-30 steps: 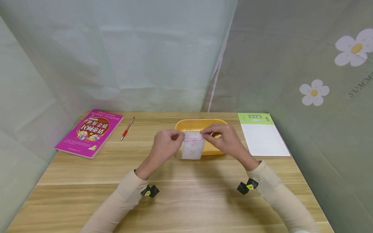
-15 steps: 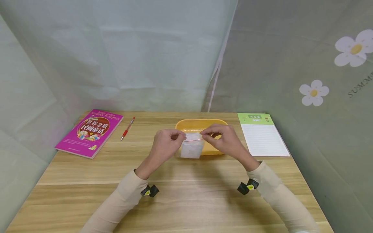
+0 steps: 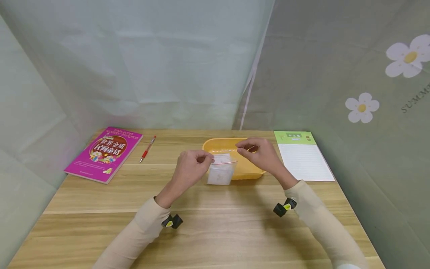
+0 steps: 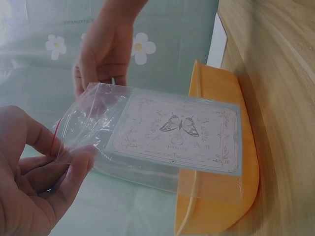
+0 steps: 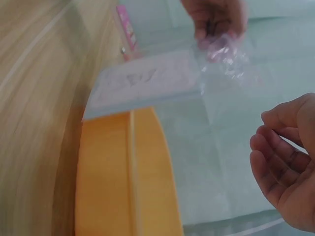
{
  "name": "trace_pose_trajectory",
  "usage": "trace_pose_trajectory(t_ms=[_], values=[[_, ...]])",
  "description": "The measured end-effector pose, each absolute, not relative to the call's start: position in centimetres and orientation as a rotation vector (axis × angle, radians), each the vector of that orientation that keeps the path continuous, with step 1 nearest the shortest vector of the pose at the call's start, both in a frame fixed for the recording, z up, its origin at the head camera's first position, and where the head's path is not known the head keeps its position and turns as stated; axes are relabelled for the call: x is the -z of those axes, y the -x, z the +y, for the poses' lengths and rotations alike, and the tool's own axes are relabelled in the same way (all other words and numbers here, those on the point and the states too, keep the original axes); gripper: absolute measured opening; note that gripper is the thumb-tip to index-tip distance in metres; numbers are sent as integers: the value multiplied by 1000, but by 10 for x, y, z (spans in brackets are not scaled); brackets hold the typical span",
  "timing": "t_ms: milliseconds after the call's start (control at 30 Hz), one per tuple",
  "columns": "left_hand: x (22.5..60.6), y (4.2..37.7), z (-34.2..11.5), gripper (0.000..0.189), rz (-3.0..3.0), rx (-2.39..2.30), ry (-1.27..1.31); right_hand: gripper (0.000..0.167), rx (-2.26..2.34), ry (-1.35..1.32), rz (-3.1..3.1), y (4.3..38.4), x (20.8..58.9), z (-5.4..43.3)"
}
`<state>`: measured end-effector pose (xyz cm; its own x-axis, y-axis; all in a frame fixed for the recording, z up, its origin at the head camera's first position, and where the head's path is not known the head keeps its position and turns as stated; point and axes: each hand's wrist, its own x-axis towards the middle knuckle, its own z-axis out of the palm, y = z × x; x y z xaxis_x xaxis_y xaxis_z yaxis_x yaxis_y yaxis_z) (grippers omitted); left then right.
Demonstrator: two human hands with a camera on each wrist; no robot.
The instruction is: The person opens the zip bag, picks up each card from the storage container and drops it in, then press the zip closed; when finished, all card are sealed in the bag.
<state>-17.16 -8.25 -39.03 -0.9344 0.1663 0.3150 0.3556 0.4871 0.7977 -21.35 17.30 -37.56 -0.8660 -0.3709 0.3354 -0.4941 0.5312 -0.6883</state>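
A clear zip bag (image 4: 211, 189) with a red seal line hangs from my left hand (image 3: 195, 166), pinched between thumb and fingers at its mouth end. Inside the bag lies a whitish card (image 4: 172, 132) printed with a butterfly and a fine ornamental border. My right hand (image 3: 260, 155) is off the bag, to its right, its fingers bent loosely around nothing; a gap separates it from the bag in the right wrist view. Just behind and below the bag stands a yellow plastic basket (image 3: 250, 172), partly hidden by the bag and my right hand.
A magenta book (image 3: 104, 153) lies at the table's left, with a red pen (image 3: 147, 148) beside it. At the right lies a lined writing pad (image 3: 304, 158) with a green header. Fabric sheets (image 3: 188, 74) enclose the wooden table (image 3: 215, 231).
My right hand has let go of the bag's right corner and drawn slightly right. The bag now hangs from my left hand alone, which has barely moved.
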Motion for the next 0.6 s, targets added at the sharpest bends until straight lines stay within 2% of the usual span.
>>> trace_pose_trajectory(t_ms=[600], values=[[389,171,-84,19,-2573,1444,450,23,-1283,-640,-2790,259,428,170]])
